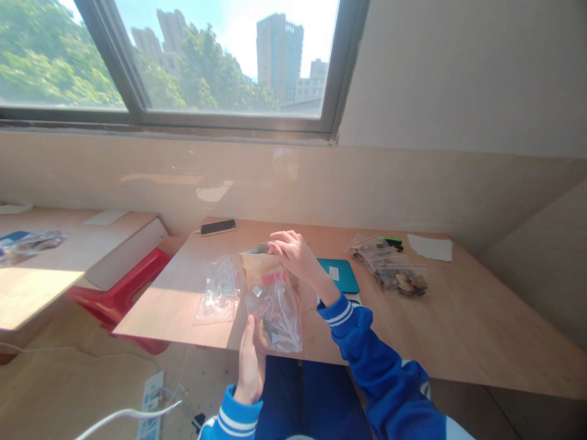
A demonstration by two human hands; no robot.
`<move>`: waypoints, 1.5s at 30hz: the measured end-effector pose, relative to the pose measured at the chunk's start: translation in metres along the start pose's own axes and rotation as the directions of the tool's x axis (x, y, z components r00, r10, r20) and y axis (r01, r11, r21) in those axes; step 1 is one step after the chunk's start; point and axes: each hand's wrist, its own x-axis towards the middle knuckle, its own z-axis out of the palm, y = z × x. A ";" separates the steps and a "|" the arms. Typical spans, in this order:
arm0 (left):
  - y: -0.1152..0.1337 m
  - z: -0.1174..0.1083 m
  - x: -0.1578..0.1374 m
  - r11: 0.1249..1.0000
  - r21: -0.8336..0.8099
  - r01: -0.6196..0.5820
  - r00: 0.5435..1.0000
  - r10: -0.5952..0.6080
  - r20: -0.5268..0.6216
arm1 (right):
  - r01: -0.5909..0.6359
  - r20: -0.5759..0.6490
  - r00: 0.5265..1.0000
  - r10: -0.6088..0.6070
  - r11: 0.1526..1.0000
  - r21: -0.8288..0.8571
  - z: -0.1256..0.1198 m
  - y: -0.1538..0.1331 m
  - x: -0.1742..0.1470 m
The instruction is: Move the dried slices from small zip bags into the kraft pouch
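Bright daylight enters through the window (220, 67), where the sky (233, 24) is nearly white. Sun brightens the left side of the worktop (169, 308) and glints on clear bags (283, 311); the right-hand wall (527, 226) is dimmer. Fine detail looks soft, edges stretched.

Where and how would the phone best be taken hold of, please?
Probably pinch the phone by its long edges near the right end, coming from above on the right: it lies flat, and a pale cable appears to meet its left end.
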 end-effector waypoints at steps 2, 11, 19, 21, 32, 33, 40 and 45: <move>-0.001 -0.003 0.001 0.999 -0.045 0.010 0.999 -0.008 0.044 | -0.033 -0.039 0.999 0.035 0.997 0.064 -0.004 -0.003 -0.002; -0.006 -0.017 0.004 0.992 -0.111 -0.056 0.975 0.079 0.208 | -0.385 0.140 0.915 0.377 0.721 0.576 -0.040 -0.018 -0.051; -0.008 -0.011 0.004 0.991 0.081 -0.108 0.975 0.090 0.202 | -0.646 0.551 0.764 0.336 0.395 0.653 -0.023 -0.015 -0.103; -0.008 -0.009 0.005 0.986 0.110 -0.128 0.979 0.108 0.175 | -0.646 0.576 0.763 0.295 0.319 0.693 -0.020 -0.015 -0.105; -0.010 -0.011 0.014 0.929 0.311 -0.200 0.979 0.178 0.095 | -0.674 0.639 0.733 0.232 0.124 0.728 -0.002 -0.017 -0.116; -0.010 -0.013 0.015 0.918 0.340 -0.204 0.978 0.180 0.101 | -0.669 0.635 0.737 0.231 0.115 0.734 0.000 -0.017 -0.118; -0.007 -0.009 0.010 0.889 0.403 -0.217 0.970 0.152 0.188 | -0.686 0.638 0.723 0.266 0.164 0.709 -0.001 -0.018 -0.115; -0.009 -0.009 0.010 0.893 0.399 -0.208 0.970 0.135 0.202 | -0.664 0.579 0.741 0.339 0.246 0.706 -0.005 -0.022 -0.109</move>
